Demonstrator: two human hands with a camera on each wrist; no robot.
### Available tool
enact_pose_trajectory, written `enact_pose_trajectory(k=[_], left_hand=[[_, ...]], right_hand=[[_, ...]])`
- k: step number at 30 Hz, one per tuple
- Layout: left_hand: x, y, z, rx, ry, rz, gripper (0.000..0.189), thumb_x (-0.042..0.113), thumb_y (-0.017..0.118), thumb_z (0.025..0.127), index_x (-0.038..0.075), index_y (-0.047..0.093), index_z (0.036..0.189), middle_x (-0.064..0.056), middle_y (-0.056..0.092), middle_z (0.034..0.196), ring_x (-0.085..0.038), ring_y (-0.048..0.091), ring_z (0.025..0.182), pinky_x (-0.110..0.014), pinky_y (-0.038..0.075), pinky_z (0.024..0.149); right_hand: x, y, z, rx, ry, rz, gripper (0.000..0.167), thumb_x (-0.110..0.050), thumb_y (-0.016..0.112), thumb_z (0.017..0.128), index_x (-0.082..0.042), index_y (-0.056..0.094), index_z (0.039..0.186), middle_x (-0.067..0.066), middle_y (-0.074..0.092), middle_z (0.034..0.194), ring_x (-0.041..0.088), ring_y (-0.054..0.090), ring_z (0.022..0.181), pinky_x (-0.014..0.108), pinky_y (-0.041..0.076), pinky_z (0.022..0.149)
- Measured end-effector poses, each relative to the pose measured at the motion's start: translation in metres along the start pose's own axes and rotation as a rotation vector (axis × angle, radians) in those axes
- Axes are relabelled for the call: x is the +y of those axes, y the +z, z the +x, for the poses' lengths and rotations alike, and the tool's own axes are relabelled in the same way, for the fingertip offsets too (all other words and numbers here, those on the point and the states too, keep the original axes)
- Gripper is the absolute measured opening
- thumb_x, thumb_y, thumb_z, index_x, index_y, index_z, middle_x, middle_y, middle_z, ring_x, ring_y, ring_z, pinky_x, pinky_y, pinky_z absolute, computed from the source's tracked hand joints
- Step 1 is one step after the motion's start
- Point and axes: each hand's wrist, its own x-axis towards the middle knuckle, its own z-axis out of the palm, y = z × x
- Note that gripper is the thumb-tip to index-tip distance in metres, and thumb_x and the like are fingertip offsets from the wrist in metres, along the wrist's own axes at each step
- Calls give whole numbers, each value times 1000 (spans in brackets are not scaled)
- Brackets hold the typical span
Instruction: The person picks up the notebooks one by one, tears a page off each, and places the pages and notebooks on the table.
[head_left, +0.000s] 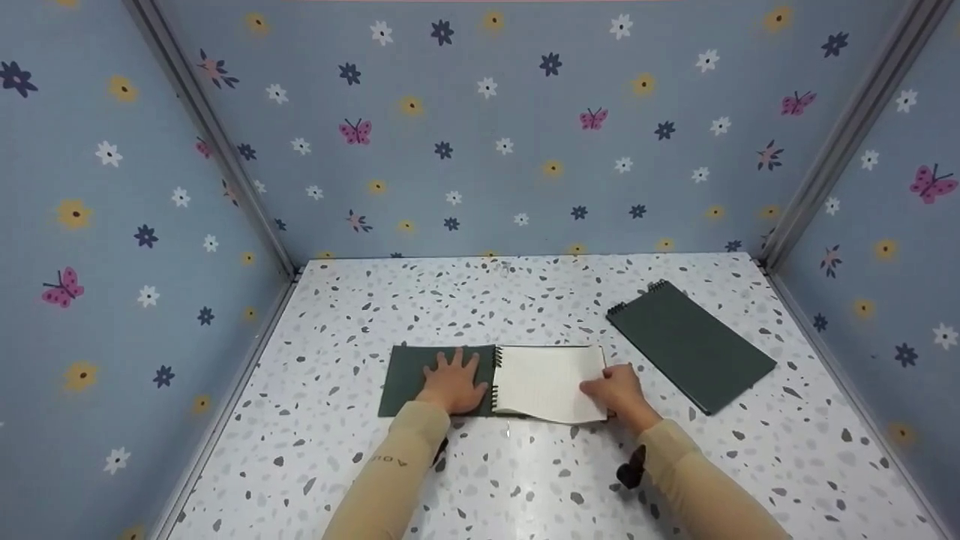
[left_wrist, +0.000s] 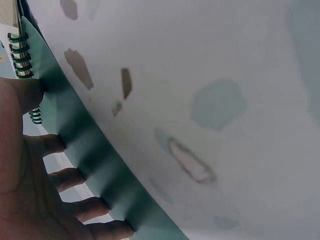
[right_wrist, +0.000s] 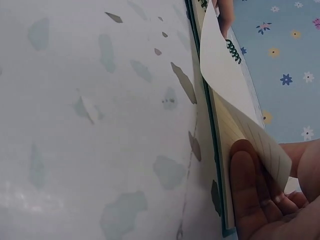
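An open spiral notebook lies flat, its dark green cover (head_left: 405, 375) turned to the left and its cream pages (head_left: 547, 379) on the right. My left hand (head_left: 452, 384) rests on the cover with fingers spread, the thumb close to the green wire rings (left_wrist: 21, 57). At the right edge of the pages, my right hand (head_left: 619, 394) pinches a page (right_wrist: 270, 150) between thumb and fingers. That page bows upward, away from the stack beneath it, as the right wrist view shows.
A second dark green spiral notebook (head_left: 694, 345), shut, lies angled at the right. The speckled white tabletop (head_left: 420, 300) is bounded by blue flowered panels (head_left: 517, 135) behind and at both sides. A black object (head_left: 631, 469) sits at my right wrist.
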Motion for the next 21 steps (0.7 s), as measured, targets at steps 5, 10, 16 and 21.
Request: enact_pose_trajectory(k=[5, 10, 16, 21], left_hand=[[0, 0, 1, -6, -3, -12, 68, 46, 53, 112, 12, 39, 170, -24, 30, 176, -60, 28, 159, -79, 33, 122], [-1, 2, 2, 0, -1, -11, 68, 46, 53, 112, 12, 39, 170, -24, 31, 176, -61, 28, 159, -79, 33, 122], [-1, 4, 3, 6, -4, -18, 69, 46, 52, 112, 12, 38, 170, -25, 30, 177, -61, 27, 159, -80, 31, 123], [-2, 7, 5, 17, -4, -23, 69, 45, 53, 111, 11, 39, 169, -25, 31, 176, -62, 27, 159, -80, 30, 124]], right_hand=[[2, 0, -2, 6, -34, 12, 53, -17, 76, 97, 14, 62, 138, 26, 68, 129, 25, 67, 100, 33, 59, 82], [4, 1, -2, 15, -45, 30, 43, -17, 76, 97, 9, 69, 130, 18, 72, 116, 21, 68, 91, 28, 57, 72], [7, 2, -1, 10, -30, 68, 49, -16, 75, 98, 11, 65, 138, 24, 70, 129, 25, 70, 104, 30, 60, 82], [9, 3, -1, 13, -43, 74, 48, -15, 75, 99, 11, 65, 138, 25, 70, 131, 25, 69, 104, 31, 61, 83]])
